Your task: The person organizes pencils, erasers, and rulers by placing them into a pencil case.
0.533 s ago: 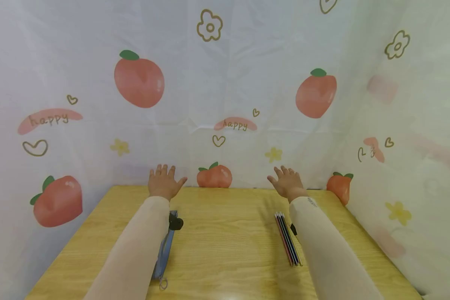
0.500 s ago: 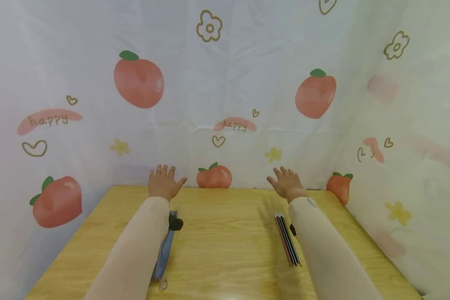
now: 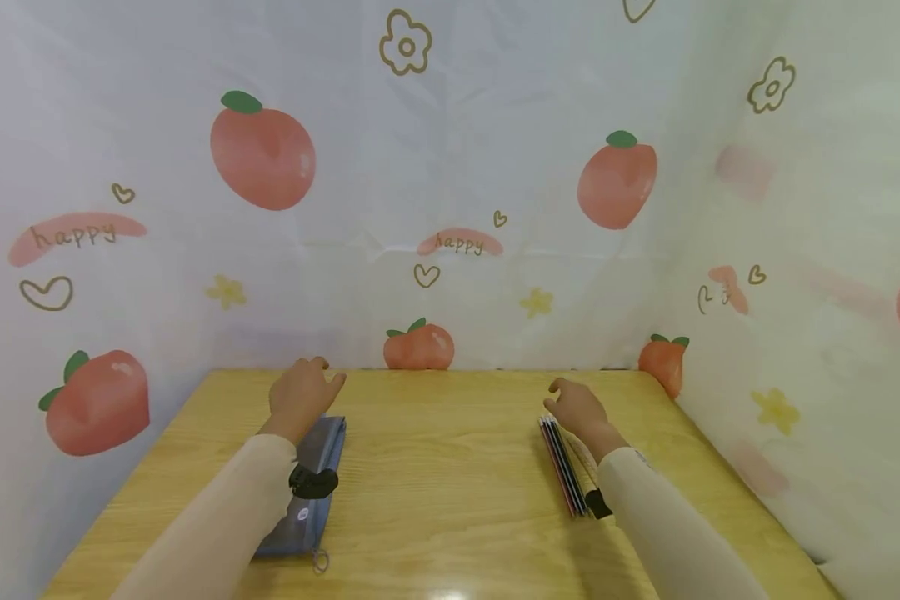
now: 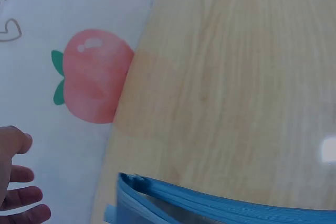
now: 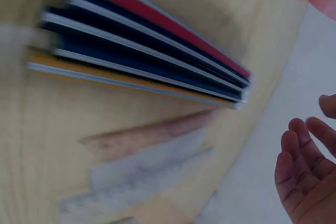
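My left hand (image 3: 300, 393), fingers loosely bent, hovers over the far end of a blue zippered pouch (image 3: 294, 529). It holds nothing, and my forearm hides part of the pouch. In the left wrist view, the pouch's far corner (image 4: 131, 198) shows a gap along the zipper. My right hand (image 3: 581, 410), also holding nothing, is just beyond a bundle of pencils (image 3: 558, 467) with its fingers bent. Red, dark blue and yellow pencils (image 5: 152, 43) lie side by side in the right wrist view. Next to them are a clear ruler (image 5: 131, 182) and a reddish, ruler-like strip (image 5: 149, 132), both blurred.
The wooden table (image 3: 435, 467) stretches between pouch and pencils. A white curtain (image 3: 390, 167) printed with peaches and flowers hangs along its back edge and right side. Black camera straps (image 3: 313, 482) sit on both wrists.
Both hands have come down and back toward the person from the table's far edge. Their spread fingers have bent loosely. The left arm has shifted left, uncovering more of the pouch.
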Motion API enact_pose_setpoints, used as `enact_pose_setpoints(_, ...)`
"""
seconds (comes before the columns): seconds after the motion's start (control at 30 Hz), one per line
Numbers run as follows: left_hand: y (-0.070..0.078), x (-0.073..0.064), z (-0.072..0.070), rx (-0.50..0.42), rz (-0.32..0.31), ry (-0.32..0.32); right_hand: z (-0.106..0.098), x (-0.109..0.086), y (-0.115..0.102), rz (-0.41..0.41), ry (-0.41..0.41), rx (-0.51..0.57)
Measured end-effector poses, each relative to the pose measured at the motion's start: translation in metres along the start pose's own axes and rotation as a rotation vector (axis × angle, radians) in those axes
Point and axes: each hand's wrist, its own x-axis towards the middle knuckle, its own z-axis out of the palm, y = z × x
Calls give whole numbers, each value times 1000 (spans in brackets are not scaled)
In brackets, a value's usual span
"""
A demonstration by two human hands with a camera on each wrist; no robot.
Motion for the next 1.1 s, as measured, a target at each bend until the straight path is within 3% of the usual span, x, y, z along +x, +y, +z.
enact_pose_setpoints(0.23, -24, -36, 25, -107, -27, -51, 25, -28, 16, 34, 17, 47)
enact_pose_setpoints(0.43, -33, -60, 44, -129, -29, -63, 47, -39, 19, 8, 32, -7)
enact_pose_setpoints(0.6, -28, -68, 51, -131, -35, -66, 50, -41, 17, 20, 65, -49)
enact_pose_setpoints(0.8, -23, -75, 51, -102, -2, -17, 54, -40, 13, 6, 100, -97)
enact_pose_setpoints(1.1, -21, -84, 58, -107, -17, 42, 61, -41, 6, 11, 129, -116)
